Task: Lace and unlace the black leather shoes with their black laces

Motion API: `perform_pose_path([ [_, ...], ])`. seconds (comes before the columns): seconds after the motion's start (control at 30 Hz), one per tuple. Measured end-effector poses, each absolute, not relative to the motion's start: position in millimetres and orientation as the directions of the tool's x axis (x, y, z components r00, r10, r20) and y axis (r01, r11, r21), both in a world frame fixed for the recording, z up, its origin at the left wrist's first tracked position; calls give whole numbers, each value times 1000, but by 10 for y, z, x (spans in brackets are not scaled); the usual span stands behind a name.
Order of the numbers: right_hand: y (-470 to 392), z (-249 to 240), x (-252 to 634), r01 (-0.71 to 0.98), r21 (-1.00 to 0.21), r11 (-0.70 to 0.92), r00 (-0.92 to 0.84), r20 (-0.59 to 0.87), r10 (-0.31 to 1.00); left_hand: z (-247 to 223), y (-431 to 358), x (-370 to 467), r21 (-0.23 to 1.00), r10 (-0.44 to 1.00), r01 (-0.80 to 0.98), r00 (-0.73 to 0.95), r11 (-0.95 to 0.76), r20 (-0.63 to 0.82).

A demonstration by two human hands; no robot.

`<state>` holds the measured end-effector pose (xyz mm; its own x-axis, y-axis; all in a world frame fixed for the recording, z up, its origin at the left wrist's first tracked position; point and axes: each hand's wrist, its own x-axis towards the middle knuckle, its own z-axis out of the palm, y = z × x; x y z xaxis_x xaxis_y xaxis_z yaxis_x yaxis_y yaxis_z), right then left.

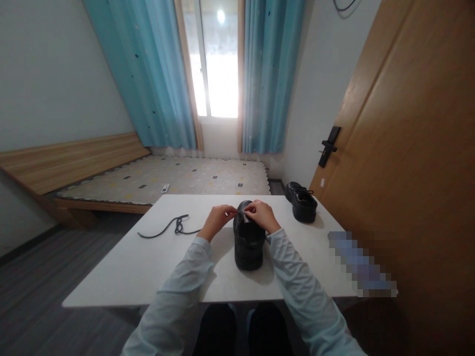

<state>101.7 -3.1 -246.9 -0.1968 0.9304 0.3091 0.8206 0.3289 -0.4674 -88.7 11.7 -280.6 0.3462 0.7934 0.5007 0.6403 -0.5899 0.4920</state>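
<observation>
A black shoe point(248, 249) stands in the middle of the white table point(148, 277), its heel toward me. My left hand point(219, 218) is at the left side of its lacing area, fingertips pinched together on a part too small to make out. My right hand point(262, 215) pinches at the right side of the same area, close to the left fingertips. Left of my left hand a dark shoelace point(158, 234) lies loosely looped on the table, one end passing behind my left wrist. Another black shoe point(304, 210), with laces in it, stands at the table's back right.
A blurred bluish item point(359, 262) lies along the table's right edge, beside a wooden door point(415, 148). Beyond the table is a bed point(193, 173) with a small white object point(165, 188) on it. Blue curtains hang at the window.
</observation>
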Motion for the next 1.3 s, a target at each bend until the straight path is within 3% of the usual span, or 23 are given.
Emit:
perform_pose_path([
  [0.4,-109,-2387,939,913,-238,331,-256,297,920,-2762,97,-844,596,867,648,224,-474,445],
  [0.63,-145,-2360,918,917,-175,359,-304,279,911,-2751,42,-789,679,893,591,192,-436,407],
  [0.87,-148,-2379,878,921,-170,350,-286,316,905,-2791,55,-783,727,887,515,181,-453,424],
  [1.3,-108,-2428,825,919,-217,328,-245,336,909,-2798,48,-777,692,845,490,236,-529,479],
])
